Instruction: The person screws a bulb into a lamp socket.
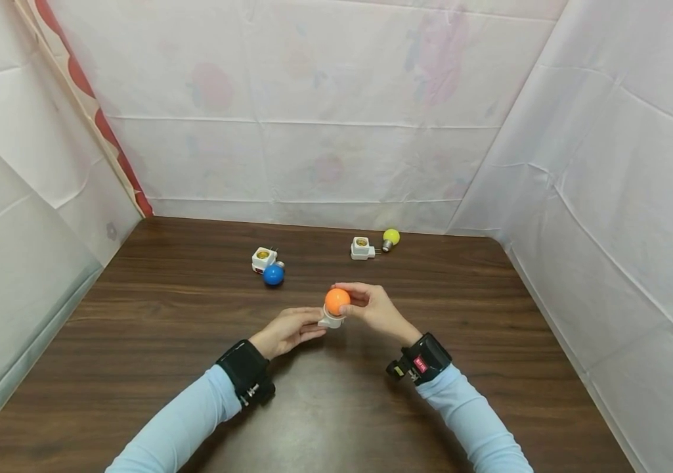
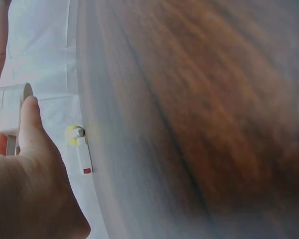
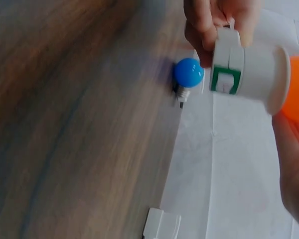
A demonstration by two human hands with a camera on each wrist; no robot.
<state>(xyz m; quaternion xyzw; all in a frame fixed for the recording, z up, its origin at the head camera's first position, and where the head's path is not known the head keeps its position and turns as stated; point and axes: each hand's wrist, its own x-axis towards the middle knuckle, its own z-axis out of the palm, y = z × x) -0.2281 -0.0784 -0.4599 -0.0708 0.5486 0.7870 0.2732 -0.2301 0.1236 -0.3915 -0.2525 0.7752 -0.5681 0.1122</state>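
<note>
Over the middle of the table, my left hand (image 1: 290, 330) grips a white lamp socket (image 1: 331, 322) by its side. An orange light bulb (image 1: 337, 301) sits at the mouth of this socket, with its base out of sight. My right hand (image 1: 379, 313) pinches the bulb between thumb and fingers. In the right wrist view the socket (image 3: 261, 77) lies sideways, a green-edged switch on its body and the orange bulb (image 3: 298, 92) against its rim. The left wrist view shows the left thumb along the socket (image 2: 12, 107); the bulb is outside that view.
Beyond the hands, a blue bulb (image 1: 274, 274) lies against a second white socket (image 1: 262, 258) on the left. Farther right, a third socket (image 1: 362, 248) stands beside a yellow bulb (image 1: 392, 236). White sheeting (image 1: 312, 164) borders the brown table (image 1: 194, 315) at the back and sides.
</note>
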